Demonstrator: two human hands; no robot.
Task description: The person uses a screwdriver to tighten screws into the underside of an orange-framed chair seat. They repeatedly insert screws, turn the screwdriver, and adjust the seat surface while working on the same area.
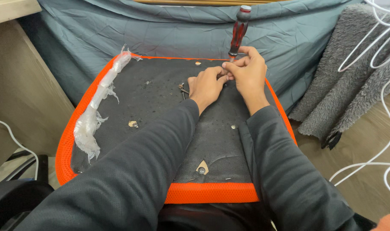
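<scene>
Right hand point(248, 70) closes around the lower shaft of a screwdriver point(239, 30) with a red-and-black handle; the tool stands near upright, slightly tilted, tip down at the far edge of an upturned chair seat point(161, 111), tip itself hidden by the fingers. Left hand point(208, 83) lies flat-ish on the black underside fabric, fingers curled narrow and pinched toward the right hand's fingertips, touching them just beside the screwdriver tip; whether it grips anything small cannot be told. Seat has a black underside and orange mesh border point(212, 192), and rests on a grey-blue sheet point(169, 30). Loose screws point(183, 89) sit just left of the left hand. A bolt hole with a metal insert point(202, 169) shows near the near edge, another small insert point(233, 126) between the forearms, a torn spot point(133, 124) further left. Crumpled clear plastic wrap point(94, 115) runs along the seat's left edge. Grey fuzzy rug point(349, 72) on the right, white cables point(387, 85) over it and the wood floor. Both arms in dark sleeves.
</scene>
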